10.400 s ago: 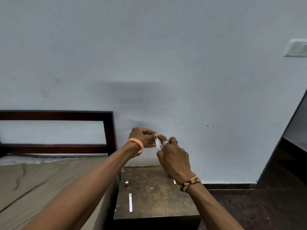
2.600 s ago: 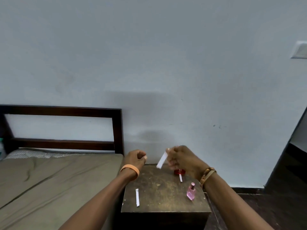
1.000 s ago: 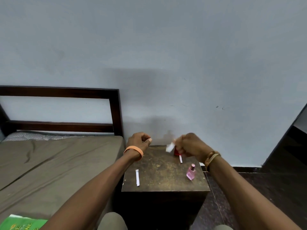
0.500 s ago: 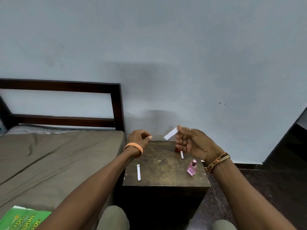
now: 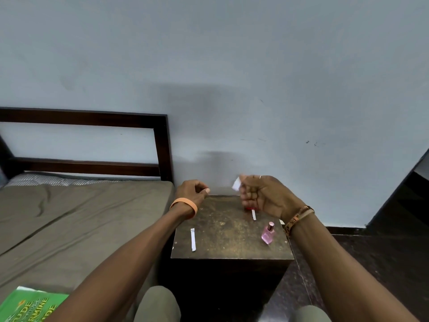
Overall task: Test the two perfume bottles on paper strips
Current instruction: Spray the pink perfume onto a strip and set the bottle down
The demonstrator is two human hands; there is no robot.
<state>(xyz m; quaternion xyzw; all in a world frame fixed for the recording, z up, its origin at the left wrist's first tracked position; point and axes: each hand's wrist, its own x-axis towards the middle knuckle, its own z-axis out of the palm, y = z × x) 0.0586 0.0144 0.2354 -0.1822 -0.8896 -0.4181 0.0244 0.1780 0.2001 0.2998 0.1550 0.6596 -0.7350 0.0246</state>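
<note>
Beside the bed [image 5: 69, 217], both forearms reach over the small dark table [image 5: 227, 231]. The left hand [image 5: 192, 191] hovers at its far left corner, fingers curled in, nothing visible inside. The right hand [image 5: 262, 196] is raised, palm turned inward — fingertips pinching a white paper strip [image 5: 236, 184]. The pink perfume bottle [image 5: 268, 233] stands upright near the table's right edge; a red object [image 5: 249, 208] shows under the right hand — mostly hidden. Two more strips [image 5: 193, 239] [image 5: 254, 214] lie flat.

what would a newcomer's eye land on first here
The right hand hovers over the back of the small dark table, pinching a white paper strip, with the left hand curled and apparently empty beside it. Next comes the pink perfume bottle standing upright near the table's front right corner, and a second strip lying flat toward the left edge.
</note>
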